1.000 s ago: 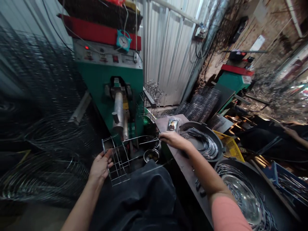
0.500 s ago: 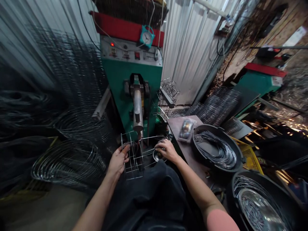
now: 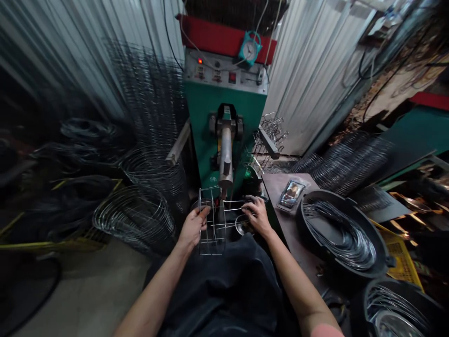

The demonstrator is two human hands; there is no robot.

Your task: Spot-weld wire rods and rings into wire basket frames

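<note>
My left hand is closed on the left side of a wire rack made of thin crossed metal rods. The rack stands just below the metal electrode arm of a green spot-welding machine. My right hand pinches thin wire rods that reach left to the electrode tip; whether they are joined to the rack I cannot tell. Below the right fingers sits a small round metal bowl, partly hidden.
Right of my knees, a side table bears a wrapped phone-like item and a black round pan with bundled wires. Another pan stands nearer. Stacked wire rings fill the left. A clock hangs on the machine.
The view has swung left, shifting everything right in the picture. Both hands stay at the electrode, and the wires between them now lie at a different angle.
</note>
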